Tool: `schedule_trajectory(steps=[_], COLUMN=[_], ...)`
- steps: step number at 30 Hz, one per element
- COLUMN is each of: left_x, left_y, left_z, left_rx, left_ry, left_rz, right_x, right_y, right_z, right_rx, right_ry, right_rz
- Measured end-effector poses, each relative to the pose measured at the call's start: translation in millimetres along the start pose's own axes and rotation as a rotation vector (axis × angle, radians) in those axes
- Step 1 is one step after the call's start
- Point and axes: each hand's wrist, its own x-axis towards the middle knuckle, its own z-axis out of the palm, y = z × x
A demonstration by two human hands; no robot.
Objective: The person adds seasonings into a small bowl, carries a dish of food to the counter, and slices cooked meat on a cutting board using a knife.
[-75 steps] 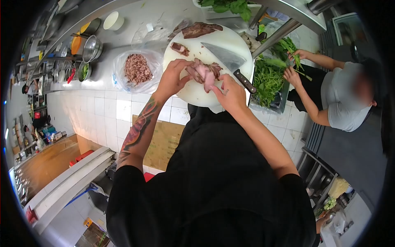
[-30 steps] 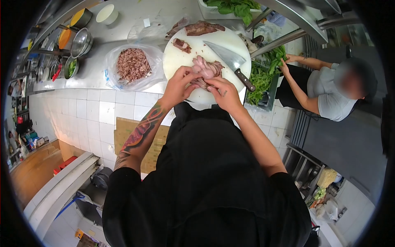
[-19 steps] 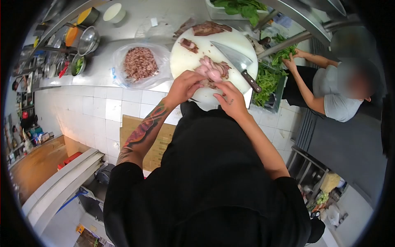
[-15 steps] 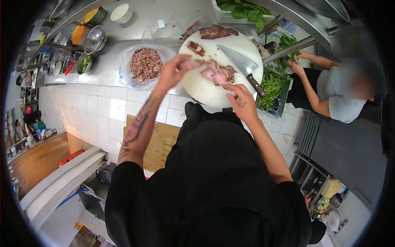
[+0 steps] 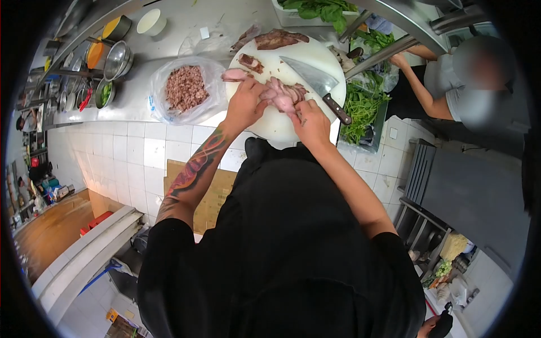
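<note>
A pile of pink sliced meat (image 5: 282, 94) lies on the round white cutting board (image 5: 271, 128). My left hand (image 5: 246, 106) reaches into the pile's left side, its fingertips pinched on a slice. At the pile's front right, my right hand (image 5: 313, 124) pinches the edge of another slice between thumb and fingers. One separate meat slice (image 5: 235, 75) rests at the board's left edge, just beyond my left hand. Behind the pile lies a large knife (image 5: 313, 77), its dark handle pointing right. A browned meat chunk (image 5: 251, 63) and a larger browned piece (image 5: 280, 39) sit farther back.
Left of the board, a clear plastic bag (image 5: 159, 84) holds chopped meat (image 5: 186, 89). Metal bowls (image 5: 118, 62) and a white container (image 5: 151, 22) stand farther left. Leafy greens (image 5: 363, 112) fill a crate on the right, where another person (image 5: 428, 90) handles greens.
My left hand has let go of a slice, now lying at the board's left edge, and has come back to the pile. My right fingers have closed on a slice. The view has shifted slightly.
</note>
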Motion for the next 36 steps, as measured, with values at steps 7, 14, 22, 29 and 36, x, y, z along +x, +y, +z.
schedule_trajectory(steps=[7, 14, 22, 29, 36], left_x=[-10, -14, -10, 40, 46], left_y=[-23, -15, 3, -17, -32], left_z=[2, -13, -6, -22, -13], left_rx=[-0.425, -0.654, -0.299, -0.175, -0.061], left_ry=[-0.214, -0.341, -0.237, -0.269, -0.234], left_rz=[-0.170, -0.150, 0.042, 0.157, 0.301], right_x=[-5, 7, -3, -3, -16], right_y=[-3, -12, -12, -6, 24], right_z=[1, 19, 19, -15, -54], right_rx=[0.251, 0.168, 0.299, 0.239, 0.088], right_ry=[-0.035, -0.013, -0.008, 0.084, 0.157], right_rz=[0.022, -0.011, 0.107, 0.063, 0.194])
